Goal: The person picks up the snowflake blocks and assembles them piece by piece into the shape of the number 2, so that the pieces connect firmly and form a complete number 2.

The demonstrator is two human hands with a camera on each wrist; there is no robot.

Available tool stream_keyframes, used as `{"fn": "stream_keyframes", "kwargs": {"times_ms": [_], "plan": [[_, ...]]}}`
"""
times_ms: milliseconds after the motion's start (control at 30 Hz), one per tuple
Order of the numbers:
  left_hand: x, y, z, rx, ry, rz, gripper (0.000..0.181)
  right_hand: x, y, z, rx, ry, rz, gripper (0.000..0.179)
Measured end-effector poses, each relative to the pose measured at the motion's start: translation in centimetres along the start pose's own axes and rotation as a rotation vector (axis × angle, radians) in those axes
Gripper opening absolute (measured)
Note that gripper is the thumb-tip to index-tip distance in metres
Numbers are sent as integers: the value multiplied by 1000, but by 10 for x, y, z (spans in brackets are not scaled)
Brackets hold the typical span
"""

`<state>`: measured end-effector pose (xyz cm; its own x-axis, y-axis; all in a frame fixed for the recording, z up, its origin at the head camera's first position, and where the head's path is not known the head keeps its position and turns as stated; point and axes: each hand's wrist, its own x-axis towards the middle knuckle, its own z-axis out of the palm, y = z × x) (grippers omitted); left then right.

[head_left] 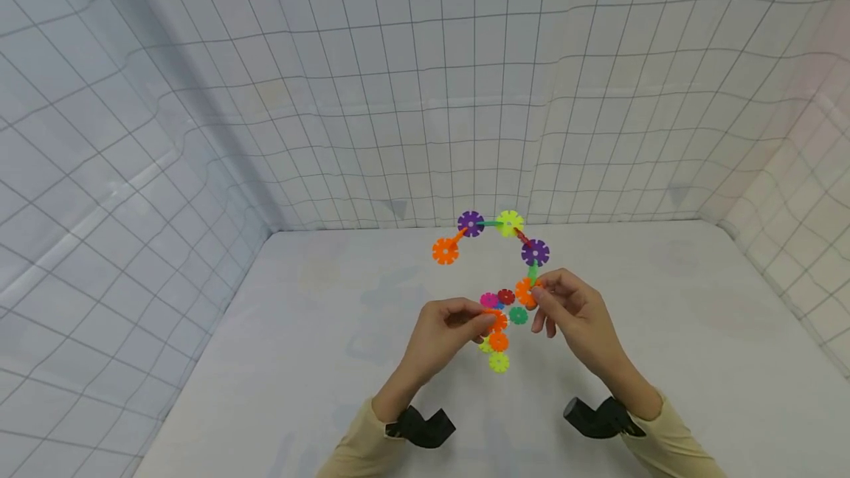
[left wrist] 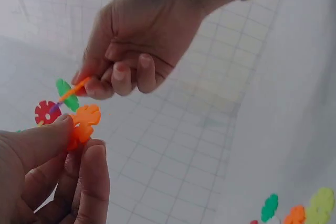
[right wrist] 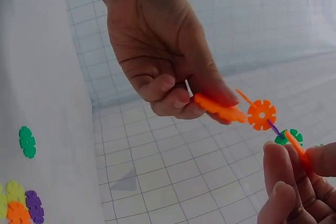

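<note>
My left hand pinches an orange notched disc between thumb and fingers; it also shows in the left wrist view as an orange disc. My right hand pinches another orange notched disc, the near end of a linked chain. From there the chain curves up and left through a green disc seen edge-on, a purple disc, a yellow disc and a second purple disc. An orange disc forms its far end. The two held discs are apart.
Loose discs lie on the white table below the hands, among them a pink disc, a red disc, a green disc, an orange disc and a yellow disc. A grid-patterned curtain surrounds the table.
</note>
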<state>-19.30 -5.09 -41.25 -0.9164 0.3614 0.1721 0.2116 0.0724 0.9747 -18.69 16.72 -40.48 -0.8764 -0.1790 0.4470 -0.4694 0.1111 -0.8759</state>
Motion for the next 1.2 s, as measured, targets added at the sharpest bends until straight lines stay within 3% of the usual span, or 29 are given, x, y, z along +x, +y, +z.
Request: {"fn": "stream_keyframes", "kwargs": {"times_ms": [133,267,533,867,1200], "plan": [[-8,30,6,-41,-11,38,9,-1,-3,0,33,-12,1,6],[-8,38,11,-38,-13,65,9,-3,-6,1,55,-11,-1,7],[-3,14,11,-114,14,31,14,-5,-7,2,117,-23,-19,8],[-4,11,14,-202,-18,-10,20,-5,-10,2,162,-37,-10,7],[-4,8,17,-306,-43,-27,23,-5,-10,3,213,-64,-50,10]]}}
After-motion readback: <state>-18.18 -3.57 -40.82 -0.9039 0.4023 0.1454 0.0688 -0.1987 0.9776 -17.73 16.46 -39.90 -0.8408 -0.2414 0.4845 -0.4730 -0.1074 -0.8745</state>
